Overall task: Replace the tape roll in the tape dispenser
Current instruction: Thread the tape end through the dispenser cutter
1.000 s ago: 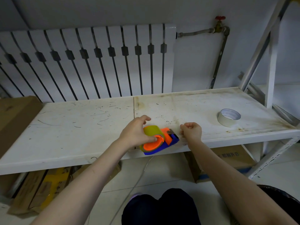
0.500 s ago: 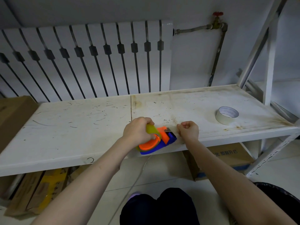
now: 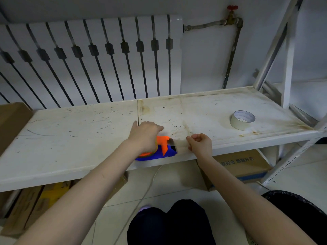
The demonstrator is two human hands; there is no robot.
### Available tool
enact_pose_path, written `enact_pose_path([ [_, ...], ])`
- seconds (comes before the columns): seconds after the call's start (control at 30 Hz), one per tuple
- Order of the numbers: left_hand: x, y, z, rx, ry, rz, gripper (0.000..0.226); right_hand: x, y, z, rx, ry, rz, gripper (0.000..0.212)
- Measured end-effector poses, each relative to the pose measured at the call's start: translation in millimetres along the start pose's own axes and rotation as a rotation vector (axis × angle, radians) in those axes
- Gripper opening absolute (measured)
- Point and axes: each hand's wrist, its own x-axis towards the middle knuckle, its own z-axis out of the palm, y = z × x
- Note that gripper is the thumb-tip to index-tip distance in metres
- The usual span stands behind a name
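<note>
Left hand (image 3: 144,136) laid over the dispenser (image 3: 159,149), palm down, fingers (image 3: 157,128) draped forward over its top and loosely spread, pressing it onto the shelf (image 3: 70,138). Dispenser orange and blue, sitting at the front edge of the shelf, near the seam between the two boards. Roll inside mostly hidden under the palm; only a sliver of yellow-green showing at the wrist side. Metal cutter (image 3: 170,142) exposed at the right end.

Right hand (image 3: 200,144) just right of the dispenser, curled, fingers (image 3: 190,138) pinched together on a strip of clear tape (image 3: 180,143) stretched between cutter and fingertips. Strip faint, hard to trace along its whole length.

Spare roll (image 3: 242,119), pale, lying flat on the right part of the shelf, well apart from both hands.

Shelf white, scuffed and stained, carried by a metal frame (image 3: 286,55) at the right. Radiator (image 3: 92,59) on the wall behind, pipe (image 3: 231,55) with a red valve (image 3: 232,8) beside it. Cardboard boxes (image 3: 242,165) on the floor under the shelf. Dark-clothed knees (image 3: 169,223) at the bottom of the view.
</note>
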Motion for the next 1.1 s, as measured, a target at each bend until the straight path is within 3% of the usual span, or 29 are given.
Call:
enact_pose_path([
  [0.1,-2.2,11.5,7.2,-0.031,-0.017,0.138,0.068,-3.0,-2.8,-3.8,0.059,0.006,0.003,0.008],
  [0.3,0.4,1.6,24.5,-0.059,0.070,0.190,0.046,-8.6,-5.3,-6.3,0.151,0.013,-0.046,0.010],
  [0.77,4.3,-8.6,31.9,-0.139,0.221,0.206,0.026,-14.0,-1.2,-7.7,-0.063,-0.055,-0.038,0.020],
  [1.1,8.8,-8.1,33.9,-0.173,0.234,0.194,0.023,-26.3,2.3,-18.2,0.046,-0.116,0.001,0.031],
])
